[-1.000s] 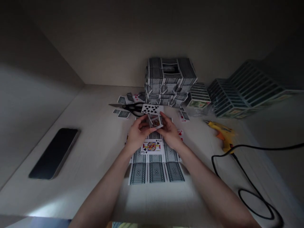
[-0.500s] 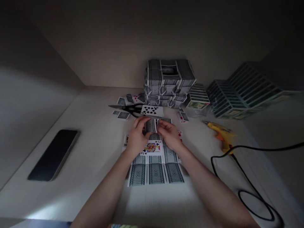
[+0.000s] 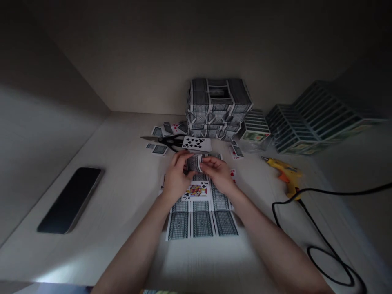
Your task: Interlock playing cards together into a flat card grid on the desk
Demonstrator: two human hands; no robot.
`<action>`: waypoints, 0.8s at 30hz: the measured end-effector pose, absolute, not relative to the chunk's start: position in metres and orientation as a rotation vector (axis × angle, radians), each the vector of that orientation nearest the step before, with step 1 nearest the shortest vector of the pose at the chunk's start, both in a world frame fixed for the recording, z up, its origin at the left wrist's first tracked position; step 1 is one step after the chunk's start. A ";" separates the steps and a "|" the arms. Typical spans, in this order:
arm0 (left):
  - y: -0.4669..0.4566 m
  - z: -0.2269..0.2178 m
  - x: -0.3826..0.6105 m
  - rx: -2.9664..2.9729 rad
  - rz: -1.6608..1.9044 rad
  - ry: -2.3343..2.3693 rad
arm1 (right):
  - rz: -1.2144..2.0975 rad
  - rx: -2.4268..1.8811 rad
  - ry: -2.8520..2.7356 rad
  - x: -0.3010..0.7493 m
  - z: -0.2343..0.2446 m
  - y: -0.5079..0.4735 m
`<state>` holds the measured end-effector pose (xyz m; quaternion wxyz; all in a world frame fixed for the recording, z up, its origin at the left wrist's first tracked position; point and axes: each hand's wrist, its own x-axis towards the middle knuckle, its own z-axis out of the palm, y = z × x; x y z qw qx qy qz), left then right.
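The left hand and right hand pinch opposite edges of a folded playing card, held near the centre above rows of face-down cards. The step in hand looks like creasing it; the move calls for even fingertip pressure. Around, left to right: a smartphone, well apart; scissors, far side; a jack of spades on the rows, perhaps in the way; a card-built box, farther; a yellow glue gun, right.
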<state>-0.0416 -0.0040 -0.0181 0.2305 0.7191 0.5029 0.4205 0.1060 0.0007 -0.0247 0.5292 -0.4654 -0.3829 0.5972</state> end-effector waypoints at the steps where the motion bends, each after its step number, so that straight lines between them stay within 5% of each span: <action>1: -0.004 -0.019 -0.041 1.974 1.157 1.382 | 1.407 -1.128 -0.923 0.106 -0.025 0.001; 24: -0.006 -0.022 -0.042 2.068 1.179 1.489 | 1.201 -1.098 -1.317 0.103 -0.039 -0.004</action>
